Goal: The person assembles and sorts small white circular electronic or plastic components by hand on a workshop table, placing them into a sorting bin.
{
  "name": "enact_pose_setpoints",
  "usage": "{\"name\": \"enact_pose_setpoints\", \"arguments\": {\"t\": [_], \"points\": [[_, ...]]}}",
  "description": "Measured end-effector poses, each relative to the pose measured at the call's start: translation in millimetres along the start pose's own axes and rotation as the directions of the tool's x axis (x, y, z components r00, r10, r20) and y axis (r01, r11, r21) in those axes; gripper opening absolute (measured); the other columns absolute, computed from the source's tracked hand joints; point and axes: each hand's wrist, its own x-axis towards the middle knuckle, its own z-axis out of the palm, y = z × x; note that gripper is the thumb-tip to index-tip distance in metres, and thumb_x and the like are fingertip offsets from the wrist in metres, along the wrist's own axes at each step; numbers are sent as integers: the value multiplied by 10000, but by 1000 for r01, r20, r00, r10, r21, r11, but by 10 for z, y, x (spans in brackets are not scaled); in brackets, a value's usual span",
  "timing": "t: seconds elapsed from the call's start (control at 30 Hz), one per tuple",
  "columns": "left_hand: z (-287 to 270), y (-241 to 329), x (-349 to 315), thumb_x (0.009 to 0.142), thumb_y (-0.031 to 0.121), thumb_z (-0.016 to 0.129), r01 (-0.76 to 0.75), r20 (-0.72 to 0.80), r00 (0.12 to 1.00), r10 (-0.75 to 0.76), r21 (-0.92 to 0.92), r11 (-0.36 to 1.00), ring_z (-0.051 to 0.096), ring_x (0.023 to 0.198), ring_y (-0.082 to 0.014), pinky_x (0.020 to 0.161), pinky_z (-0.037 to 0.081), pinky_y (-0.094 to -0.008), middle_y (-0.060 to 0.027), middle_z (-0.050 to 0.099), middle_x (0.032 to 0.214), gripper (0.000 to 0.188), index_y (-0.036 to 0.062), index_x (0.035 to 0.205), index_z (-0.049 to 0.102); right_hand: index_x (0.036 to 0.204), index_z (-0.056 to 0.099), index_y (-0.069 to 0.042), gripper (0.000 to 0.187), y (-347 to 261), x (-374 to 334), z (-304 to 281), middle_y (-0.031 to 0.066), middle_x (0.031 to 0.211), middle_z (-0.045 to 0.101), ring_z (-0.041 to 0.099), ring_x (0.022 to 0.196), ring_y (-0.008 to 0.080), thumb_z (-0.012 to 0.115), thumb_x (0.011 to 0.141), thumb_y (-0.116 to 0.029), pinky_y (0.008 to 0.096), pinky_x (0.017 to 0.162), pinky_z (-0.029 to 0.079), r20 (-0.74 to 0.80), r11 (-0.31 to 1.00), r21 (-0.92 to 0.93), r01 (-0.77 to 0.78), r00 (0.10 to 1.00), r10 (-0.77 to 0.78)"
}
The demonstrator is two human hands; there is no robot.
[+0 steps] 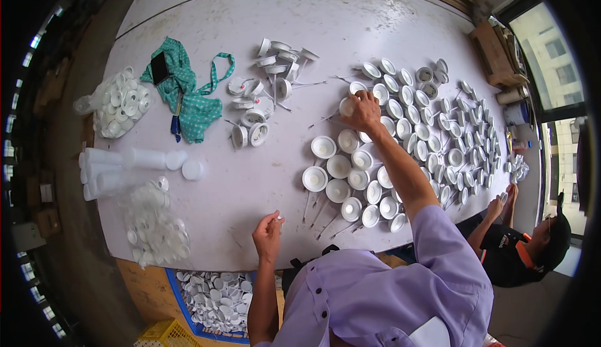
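My right hand (363,110) reaches far across the table and has its fingers closed on a white round downlight (345,107) with a wire trailing from it. Around and beyond that hand stand many more white downlights (338,167) in crowded rows, open faces up, their wires lying on the table. My left hand (268,237) is raised over the near edge of the table, fingers pinched together. A small whitish bit shows at its fingertips, too small to name. A loose heap of downlights (253,117), some on their sides, lies left of my right hand.
The white table (238,190) also bears a teal dotted cloth (199,112), a black phone (159,68), bags of white round parts (120,104) and stacked white discs (144,158). Below its edge is a blue bin (181,297) of white parts. A co-worker (523,247) sits at the right.
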Motion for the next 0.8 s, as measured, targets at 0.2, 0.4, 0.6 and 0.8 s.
{"name": "enact_pose_setpoints", "arguments": {"t": [0.2, 0.4, 0.6, 0.8], "points": [[-2, -107, 8, 946, 113, 505, 6, -8, 1000, -6, -53, 999, 669, 899, -164, 598, 456, -210, -76, 671, 972, 230, -27, 1095, 613, 1163, 597, -86, 647, -68, 42, -90, 126, 1241, 496, 399, 1185, 297, 739, 644, -445, 397, 980, 335, 57, 999, -42, 32, 998, -29], [5, -89, -93, 948, 92, 482, 26, -19, 999, -28, -99, 995, 669, 904, -177, 606, 464, -212, -127, 659, 1077, 224, -42, 1077, 607, 1205, 584, -86, 561, -61, 466, -81, 123, 1150, 574, 550, 1039, 310, 704, 748, -388, 403, 882, 458, -128, 995, 47, 86, 989, -80], [-42, -30, -162, 922, 51, 501, 121, -108, 986, -130, -91, 988, 673, 893, -193, 619, 461, -218, -129, 662, 1078, 187, -39, 1051, 602, 1208, 578, -129, 462, -395, 1446, 280, 89, 1157, 576, 568, 1062, 268, 663, 794, -316, 374, 885, 477, -217, 956, 291, 27, 976, 38], [-48, 19, -181, 916, 39, 498, 158, -175, 967, -187, -169, 973, 672, 898, -191, 621, 459, -221, -133, 662, 1080, 191, -46, 1048, 606, 1011, 651, -132, 241, -397, 1780, 268, 79, 1050, 618, 617, 934, 289, 620, 821, -276, 397, 798, 504, -144, 984, 178, 18, 990, 8]]}}
